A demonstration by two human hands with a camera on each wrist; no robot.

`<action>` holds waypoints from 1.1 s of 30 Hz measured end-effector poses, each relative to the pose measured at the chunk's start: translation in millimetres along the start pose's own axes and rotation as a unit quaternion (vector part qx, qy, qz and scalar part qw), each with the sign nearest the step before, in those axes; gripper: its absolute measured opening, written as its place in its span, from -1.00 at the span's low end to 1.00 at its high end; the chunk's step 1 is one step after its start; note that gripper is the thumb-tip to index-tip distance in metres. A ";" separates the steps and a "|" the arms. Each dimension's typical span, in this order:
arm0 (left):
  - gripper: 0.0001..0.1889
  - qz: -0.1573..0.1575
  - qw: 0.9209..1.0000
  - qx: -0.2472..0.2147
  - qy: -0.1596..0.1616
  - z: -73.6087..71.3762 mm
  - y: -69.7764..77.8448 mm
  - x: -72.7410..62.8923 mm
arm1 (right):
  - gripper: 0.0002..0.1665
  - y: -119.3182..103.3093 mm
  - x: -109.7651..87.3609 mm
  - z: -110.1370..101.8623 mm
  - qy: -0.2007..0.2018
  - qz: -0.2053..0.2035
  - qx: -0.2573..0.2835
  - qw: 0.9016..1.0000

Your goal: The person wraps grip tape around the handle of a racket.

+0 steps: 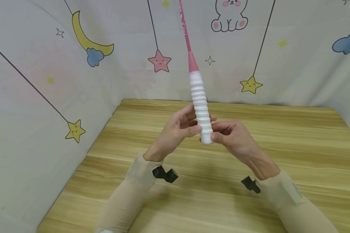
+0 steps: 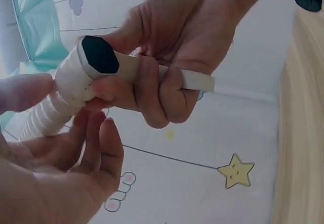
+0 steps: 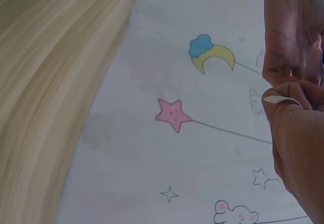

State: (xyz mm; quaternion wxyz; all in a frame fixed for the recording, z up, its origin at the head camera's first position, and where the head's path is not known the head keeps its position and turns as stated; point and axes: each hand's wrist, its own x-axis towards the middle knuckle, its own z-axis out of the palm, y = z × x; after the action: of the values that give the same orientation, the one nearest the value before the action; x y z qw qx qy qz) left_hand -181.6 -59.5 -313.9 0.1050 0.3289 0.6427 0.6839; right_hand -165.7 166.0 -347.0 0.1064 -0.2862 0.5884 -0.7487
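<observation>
A badminton racket's handle [image 1: 200, 100], wrapped in ribbed white grip tape, leans upward with its butt toward me. Its pink shaft [image 1: 185, 35] runs out of the top of the head view, so the racket head is hidden. My left hand [image 1: 178, 127] holds the handle near its lower end, thumb in front and fingers behind. At the butt end, my right hand [image 1: 237, 139] pinches a loose strip of grip tape [image 2: 202, 81], whose tail pokes out past the curled fingers. The left wrist view shows the dark butt cap [image 2: 99, 54] bare at its face.
Beneath the hands lies a wood-grain table [image 1: 198, 200]. A white cloth backdrop [image 1: 119, 74] printed with stars, moons and bears hangs behind and at the sides. Small black cameras [image 1: 164, 174] sit on both sleeved wrists.
</observation>
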 end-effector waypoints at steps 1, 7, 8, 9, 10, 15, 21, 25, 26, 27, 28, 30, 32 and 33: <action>-0.37 -0.001 1.000 0.029 0.011 0.8 0.5 0.2 | -0.84 -1.4 -0.6 1.3 0.016 0.001 -0.017 1.000; -0.50 -0.017 0.979 0.181 0.087 10.7 1.5 2.0 | -0.81 -6.0 -1.0 8.6 0.095 0.019 -0.122 0.988; -0.51 -0.015 0.979 0.182 0.093 11.6 1.4 2.1 | -0.82 -5.9 -0.4 9.5 0.102 0.022 -0.135 0.985; -0.52 -0.015 0.979 0.177 0.097 12.1 1.3 2.0 | -0.81 -5.9 0.0 9.9 0.107 0.026 -0.146 0.983; -0.53 -0.014 0.980 0.171 0.099 12.1 1.5 1.9 | -0.77 -5.9 0.5 10.4 0.111 0.030 -0.157 0.981; -0.46 -0.017 0.982 0.159 0.097 8.6 3.4 0.9 | -0.67 -7.3 0.0 8.9 0.109 0.045 -0.201 0.972; -0.20 -0.039 0.988 0.128 0.080 3.1 5.7 1.1 | -0.69 -10.1 -1.5 7.0 0.104 0.035 -0.211 0.971; -0.19 -0.044 0.990 0.115 0.071 0.9 6.0 0.6 | -0.68 -11.7 -1.6 7.3 0.102 0.037 -0.215 0.970; -0.20 -0.044 0.990 0.113 0.069 0.5 6.0 0.5 | -0.67 -11.9 -1.7 7.3 0.102 0.039 -0.215 0.971; -0.20 -0.045 0.990 0.111 0.067 0.1 6.0 0.3 | -0.66 -11.9 -1.8 7.2 0.101 0.040 -0.213 0.971; -0.20 -0.045 0.991 0.109 0.065 -0.3 6.0 0.2 | -0.66 -11.9 -1.9 7.1 0.101 0.042 -0.210 0.971; -0.21 -0.045 0.992 0.104 0.062 -1.1 6.1 0.0 | -0.67 -11.9 -2.1 6.8 0.104 0.049 -0.203 0.972; -0.22 -0.044 0.993 0.097 0.058 -1.9 6.4 -0.1 | -0.77 -11.7 -2.2 6.2 0.111 0.063 -0.195 0.972; -0.22 -0.044 0.993 0.090 0.056 -2.3 6.6 -0.3 | -0.84 -11.6 -2.2 5.8 0.115 0.070 -0.191 0.972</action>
State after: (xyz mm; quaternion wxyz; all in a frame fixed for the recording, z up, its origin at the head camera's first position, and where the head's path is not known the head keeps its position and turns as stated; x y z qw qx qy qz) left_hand -180.9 -62.5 -307.6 0.0693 0.2695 0.7205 0.6352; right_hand -158.6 165.6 -335.9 0.0334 -0.1710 0.7472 -0.6414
